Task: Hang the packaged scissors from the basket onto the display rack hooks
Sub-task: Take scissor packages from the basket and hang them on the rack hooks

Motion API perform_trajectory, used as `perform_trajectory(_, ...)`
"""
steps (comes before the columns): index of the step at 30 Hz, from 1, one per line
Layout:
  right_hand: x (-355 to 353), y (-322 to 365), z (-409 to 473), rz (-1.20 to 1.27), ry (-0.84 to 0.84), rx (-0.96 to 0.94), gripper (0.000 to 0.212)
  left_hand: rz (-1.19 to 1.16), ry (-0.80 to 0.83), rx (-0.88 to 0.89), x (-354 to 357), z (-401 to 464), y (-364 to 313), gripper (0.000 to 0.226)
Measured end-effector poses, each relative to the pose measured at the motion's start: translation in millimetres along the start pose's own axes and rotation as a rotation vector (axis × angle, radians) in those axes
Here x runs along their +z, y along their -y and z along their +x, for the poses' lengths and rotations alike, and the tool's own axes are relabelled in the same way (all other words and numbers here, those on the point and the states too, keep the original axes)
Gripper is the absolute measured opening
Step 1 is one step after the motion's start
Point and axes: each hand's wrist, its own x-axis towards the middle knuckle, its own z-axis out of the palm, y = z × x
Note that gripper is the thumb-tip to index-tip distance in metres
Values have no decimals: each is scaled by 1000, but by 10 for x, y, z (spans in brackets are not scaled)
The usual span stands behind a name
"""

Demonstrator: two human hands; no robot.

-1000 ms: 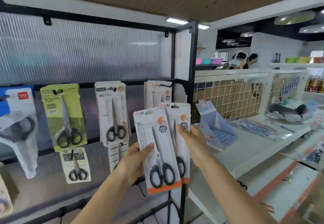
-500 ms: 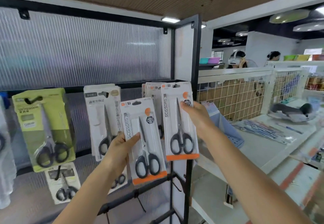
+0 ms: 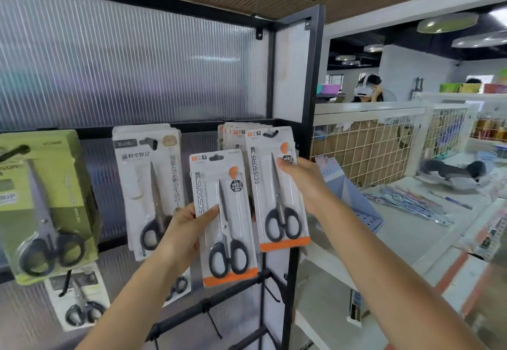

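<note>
While both scissor packs stand with their long axis nearly vertical, blades up and black handles down, each leans a little, its top to the left. Your left hand (image 3: 182,233) grips the lower pack (image 3: 223,219) by its left edge, thumb across the front and fingers behind; its hang hole is free, below and in front of the rack's upper row. Your right hand (image 3: 304,182) holds the upper pack (image 3: 275,188) from its right side, fingertips curled onto the clear front near the blade. That pack's hang hole sits at the black hook (image 3: 270,133) in front of a stack of like packs (image 3: 233,135); whether it is fully on the hook you cannot tell.

To the left hang a white pack (image 3: 149,185) and a green pack (image 3: 46,201), with more small packs on the row beneath. A black rack post (image 3: 308,102) stands just right of the upper pack, so room on that side is tight. Bare hooks (image 3: 212,319) jut from the lower rail under your left wrist. Beyond the post lie a white surface (image 3: 411,229) with a blue holder (image 3: 354,201) and a wire basket (image 3: 367,152).
</note>
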Motion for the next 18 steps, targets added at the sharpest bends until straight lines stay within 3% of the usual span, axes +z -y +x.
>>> perform_trajectory(7,200,-68,218,-65,-7,8,23,-41,-24,-16,-86,124,-9,25)
perform_trajectory(13,319,-115,312,-148,-113,-19,41,-72,-22,6,-128,170,-11,23)
perform_trajectory(18,247,-152,310,-220,-137,-68,39,-74,16,13,-76,187,-9,21)
